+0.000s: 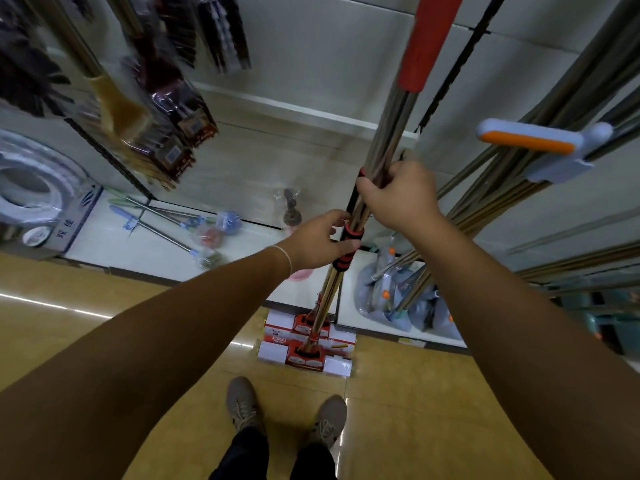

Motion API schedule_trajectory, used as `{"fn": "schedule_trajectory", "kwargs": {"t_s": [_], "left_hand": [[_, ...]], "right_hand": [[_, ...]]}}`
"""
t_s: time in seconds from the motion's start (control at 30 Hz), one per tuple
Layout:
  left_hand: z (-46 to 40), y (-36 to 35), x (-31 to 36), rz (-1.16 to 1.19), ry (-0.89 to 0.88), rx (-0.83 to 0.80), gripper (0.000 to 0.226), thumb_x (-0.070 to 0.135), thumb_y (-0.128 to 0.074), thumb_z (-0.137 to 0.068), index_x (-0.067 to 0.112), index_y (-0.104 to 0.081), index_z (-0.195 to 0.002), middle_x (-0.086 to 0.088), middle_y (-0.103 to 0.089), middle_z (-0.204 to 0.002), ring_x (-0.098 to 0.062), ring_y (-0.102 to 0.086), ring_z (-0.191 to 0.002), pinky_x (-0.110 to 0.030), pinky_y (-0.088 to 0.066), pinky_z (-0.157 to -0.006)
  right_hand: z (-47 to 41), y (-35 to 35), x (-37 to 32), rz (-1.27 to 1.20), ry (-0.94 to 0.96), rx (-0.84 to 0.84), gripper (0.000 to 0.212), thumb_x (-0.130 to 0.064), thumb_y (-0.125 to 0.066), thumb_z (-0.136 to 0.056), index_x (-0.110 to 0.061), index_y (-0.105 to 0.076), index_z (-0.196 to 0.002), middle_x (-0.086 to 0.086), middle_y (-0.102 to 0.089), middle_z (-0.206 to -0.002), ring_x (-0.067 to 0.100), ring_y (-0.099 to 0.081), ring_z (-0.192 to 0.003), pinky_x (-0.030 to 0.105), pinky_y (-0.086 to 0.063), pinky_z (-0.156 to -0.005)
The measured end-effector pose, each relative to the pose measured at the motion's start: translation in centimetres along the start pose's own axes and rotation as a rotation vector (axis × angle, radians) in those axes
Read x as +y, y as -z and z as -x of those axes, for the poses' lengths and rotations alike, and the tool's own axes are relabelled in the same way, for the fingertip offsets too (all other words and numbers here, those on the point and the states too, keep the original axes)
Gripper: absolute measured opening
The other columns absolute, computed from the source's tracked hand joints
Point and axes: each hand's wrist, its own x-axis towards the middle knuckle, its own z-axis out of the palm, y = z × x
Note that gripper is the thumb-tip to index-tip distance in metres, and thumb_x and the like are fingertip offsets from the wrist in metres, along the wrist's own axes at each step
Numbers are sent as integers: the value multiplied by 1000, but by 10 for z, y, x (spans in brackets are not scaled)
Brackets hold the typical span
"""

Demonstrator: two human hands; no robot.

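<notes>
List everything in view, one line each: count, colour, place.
mop poles: a bundle, count unclear, steel with a red sleeve and red-black grips, upright at centre
mop heads: two, red with white wrapping, on the floor at the poles' feet
lever mops: a bunch, steel with a grey-orange lever, leaning at right
bagged mop heads: several, grey-blue, low shelf at right
long-handled brushes: several, steel and blue, lying on the low shelf at left
feather dusters: dark, hanging upper left
ring-shaped pack: one, white, far left
floor: tan tiles
shoes: two, beige, bottom centre
left hand: grips the red-black grip
right hand: grips the poles above it
</notes>
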Motion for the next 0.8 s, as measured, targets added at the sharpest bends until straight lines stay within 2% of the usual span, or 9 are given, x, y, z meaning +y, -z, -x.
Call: {"fn": "schedule_trajectory", "kwargs": {"t_s": [0.07,0.17,0.3,0.4,0.47,0.6,0.67,0.7,0.8], "left_hand": [[3,-8,4,11,-22,-6,49,42,-61,-90,20,-52,-133,1,-63,-125,-14,-58,-115,-35,-47,-101],[12,-20,6,60,-27,9,39,33,-56,-95,18,-55,-131,2,-66,-115,-12,-61,-107,-32,-48,-97],[32,-28,10,11,-68,9,33,30,-56,-96,22,-55,-128,7,-65,-108,1,-60,-98,-9,-43,-83],[50,-35,15,-15,-65,1,21,29,-58,-95,27,-60,-116,15,-64,-97,14,-58,-86,1,-41,-71],[64,-40,20,-42,-68,-40,17,31,-58,-95,27,-60,-111,16,-63,-93,10,-58,-84,-3,-41,-69],[91,-50,28,-88,-124,-136,14,32,-61,-93,22,-63,-103,-1,-68,-95,-8,-62,-85,-18,-45,-73],[108,-55,35,-73,-166,-180,6,25,-63,-92,31,-62,-91,2,-68,-87,0,-61,-77,-16,-48,-70],[115,-57,37,-67,-200,-197,14,21,-63,-92,34,-60,-87,5,-67,-84,3,-60,-74,-14,-47,-68],[137,-63,41,-107,-253,-247,12,17,-63,-92,29,-62,-88,1,-67,-86,-7,-62,-77,-23,-51,-73]], "right_hand": [[12,4,3,6,27,-12,34,-34,-69,-82,-18,-55,-55,-5,-54,-53,19,-58,-59,25,-39,-54],[27,8,8,-9,51,-23,36,-35,-69,-83,-21,-50,-55,-6,-52,-55,20,-58,-62,27,-39,-58],[50,12,13,-20,102,-23,33,-39,-68,-84,-8,-67,-74,6,-67,-70,24,-64,-69,30,-51,-62],[73,17,16,-31,123,-37,33,-40,-66,-85,-8,-67,-76,5,-65,-69,23,-63,-68,26,-43,-57],[93,21,17,-40,125,-25,32,-40,-64,-87,-10,-64,-75,2,-60,-66,22,-61,-65,24,-37,-54],[144,25,22,-37,103,21,31,-41,-60,-90,-11,-60,-83,6,-63,-73,23,-57,-67,27,-38,-60],[173,24,24,-69,56,39,30,-41,-57,-93,-12,-56,-88,4,-60,-75,21,-54,-67,27,-37,-60],[186,24,23,-81,32,44,29,-41,-55,-95,-12,-55,-91,3,-58,-76,20,-53,-68,26,-36,-60],[221,29,16,-93,-2,51,26,-38,-55,-96,-12,-50,-92,-1,-52,-75,17,-49,-68,26,-34,-62]]}}
